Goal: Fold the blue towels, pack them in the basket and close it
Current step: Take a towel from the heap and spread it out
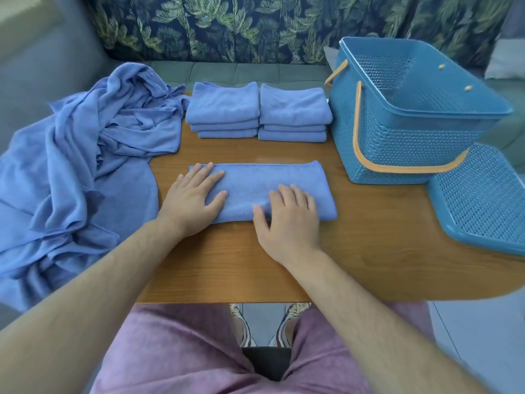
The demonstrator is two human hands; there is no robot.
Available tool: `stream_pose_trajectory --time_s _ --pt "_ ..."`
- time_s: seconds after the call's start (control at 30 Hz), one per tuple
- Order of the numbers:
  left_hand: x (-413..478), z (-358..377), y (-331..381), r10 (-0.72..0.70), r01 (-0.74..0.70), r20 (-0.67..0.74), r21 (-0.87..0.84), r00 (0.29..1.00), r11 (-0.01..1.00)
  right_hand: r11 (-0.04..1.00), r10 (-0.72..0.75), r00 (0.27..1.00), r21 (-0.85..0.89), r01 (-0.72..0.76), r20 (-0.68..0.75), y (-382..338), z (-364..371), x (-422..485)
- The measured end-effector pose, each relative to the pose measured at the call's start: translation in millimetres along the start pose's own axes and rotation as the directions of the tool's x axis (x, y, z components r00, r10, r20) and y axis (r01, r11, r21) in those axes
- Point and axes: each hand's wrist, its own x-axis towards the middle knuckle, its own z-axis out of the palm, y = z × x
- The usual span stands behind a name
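Observation:
A blue towel (255, 180) folded into a long strip lies flat in the middle of the wooden table (355, 251). My left hand (193, 203) rests flat on its left end, fingers spread. My right hand (287, 220) presses flat on its near edge toward the right. Behind it stand two stacks of folded blue towels (224, 109) (294, 109), three in each. A heap of unfolded blue towels (85, 155) sprawls over the table's left side. The blue perforated basket (403, 115) with orange handles stands open at the back right, and its lid (483, 200) lies beside it.
A grey-green sofa with a leaf-patterned back runs behind the table. The lid overhangs the table's right edge. My legs in purple shorts and my shoes show below the table's near edge.

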Motion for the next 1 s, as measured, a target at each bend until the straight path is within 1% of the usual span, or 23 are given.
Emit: stream_pose_trajectory --time_s 0.03,0.13,0.27,0.33,0.4,0.43,0.5,0.57,0.67,0.8,0.87,1.0 --pt "-2 0 5 -0.027 0.027 0.01 0.01 1.0 1.0 1.0 -0.007 1.0 0.016 0.007 0.003 -12 -1 -4" --pt "-13 0 21 -0.096 0.095 0.012 0.063 0.995 0.993 0.992 -0.103 0.995 0.08 0.102 0.003 -35 -2 -17" --pt "-36 -9 30 -0.134 0.147 -0.129 0.097 0.983 0.984 0.993 -0.087 0.995 0.083 0.083 0.055 -22 -6 -26" --pt "-53 -11 34 -0.086 0.107 -0.205 0.095 0.975 0.99 0.985 -0.079 0.994 0.158 0.066 0.074 -2 -9 -27" --pt "-73 -6 39 0.01 0.009 -0.271 0.067 0.962 0.998 0.959 -0.111 0.988 0.273 0.079 0.104 18 -16 -30" --pt "-83 -3 42 0.046 -0.042 -0.279 0.022 0.959 0.999 0.941 -0.145 0.984 0.321 0.105 0.102 27 -22 -33" --pt "-98 3 49 0.104 -0.13 -0.259 -0.086 0.96 0.988 0.912 -0.223 0.973 0.368 0.183 0.067 41 -35 -43" --pt "-106 6 52 0.154 -0.193 -0.251 -0.138 0.956 0.972 0.892 -0.281 0.956 0.389 0.23 0.08 51 -45 -51" --pt "-109 8 45 0.211 -0.267 -0.276 -0.183 0.938 0.946 0.865 -0.325 0.933 0.448 0.227 0.153 65 -47 -63" --pt "-111 2 34 0.359 -0.393 -0.182 -0.211 0.915 0.895 0.852 -0.309 0.932 0.49 0.184 0.187 71 -49 -75" --pt "-113 -3 28 0.385 -0.401 -0.112 -0.25 0.916 0.881 0.836 -0.307 0.937 0.517 0.181 0.168 71 -50 -77" --pt "-118 -13 19 0.422 -0.384 0.003 -0.407 0.907 0.829 0.795 -0.314 0.934 0.585 0.16 0.17 74 -58 -76"
